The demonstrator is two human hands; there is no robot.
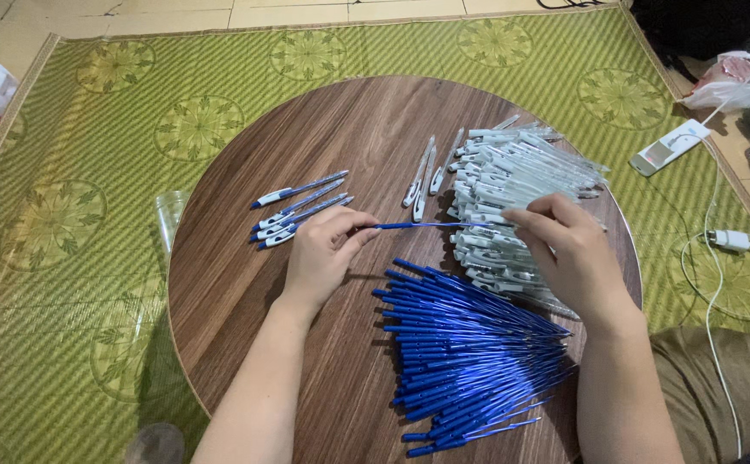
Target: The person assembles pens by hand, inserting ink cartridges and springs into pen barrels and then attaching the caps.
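**Blue refill in hand: four pens finished, two large heaps untouched**

Blue refill (431,225) lies level between both hands just above the middle of the frame, held over the round wooden tabletop (237,283). The left hand (319,253) pinches its left end with fingers closed on it. The right hand (568,249) has its fingers closed on the other end, at the edge of the heap of clear pen barrels (512,185); whether a barrel is already over that end, the hand hides.

Done, as far as can be seen: four assembled pens (297,210), blue and white, lie side by side left of centre, just beside the left hand.

Left to do, by my judgement nearly everything:
- the heap of clear barrels with white clips, upper right of the tabletop, is large;
- the pile of blue refills (469,352), lower centre between the forearms, is likewise large and fanned out;
- three loose barrels (426,172) lie apart, just left of the heap.

Assessment: work stands at an early stage; the finished lot is a small fraction of the stock on hand.

Surroundings: the tabletop rests on a green patterned mat (74,223). A white power strip (669,146) with its cable lies at the right of the frame, well apart from the work.
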